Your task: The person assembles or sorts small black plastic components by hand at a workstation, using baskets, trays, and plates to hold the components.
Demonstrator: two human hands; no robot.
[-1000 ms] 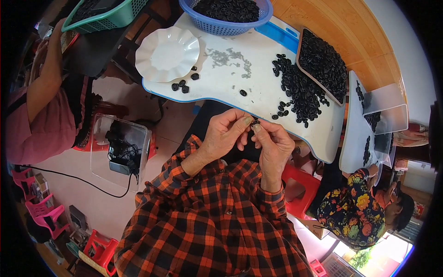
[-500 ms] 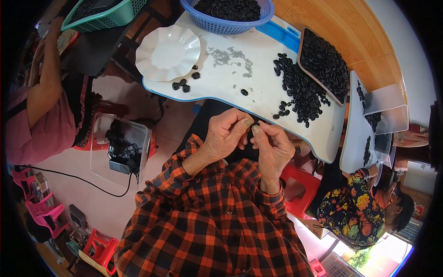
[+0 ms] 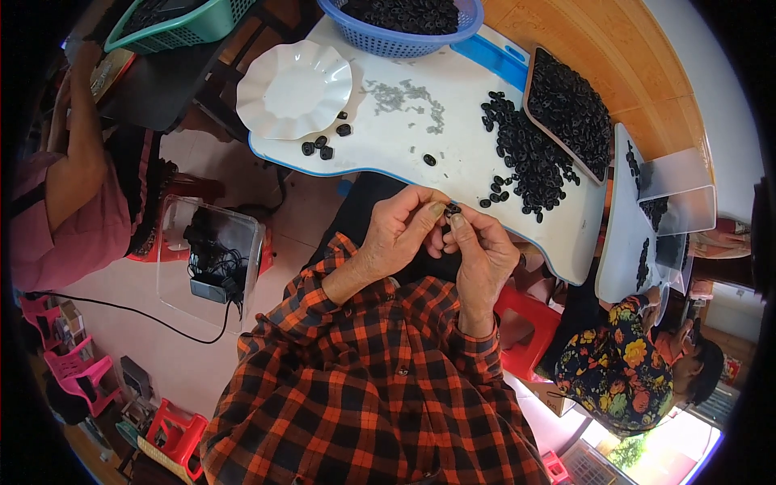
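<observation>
Between the fingertips of both hands is a small black oval part (image 3: 453,208), just off the near edge of the white table (image 3: 388,149). My left hand (image 3: 402,229) pinches it from one side and my right hand (image 3: 482,252) from the other, thumbs on top. One loose black part (image 3: 429,160) lies on the table beyond my hands. A large heap of such parts (image 3: 529,153) spreads over the table's right side. Several more black pieces (image 3: 326,152) sit at the left, beside a white scalloped plate (image 3: 295,90). Small translucent bits (image 3: 404,99) are scattered mid-table.
A blue basket (image 3: 400,40) full of black parts stands at the back, and a tilted tray (image 3: 566,113) of them at the right. A clear box (image 3: 212,263) with cables is left of me. One person (image 3: 77,186) sits left, another (image 3: 622,364) right.
The black part between my fingers shows more of itself now, as my fingertips have shifted slightly around it. Both hands have moved a little to the right.
</observation>
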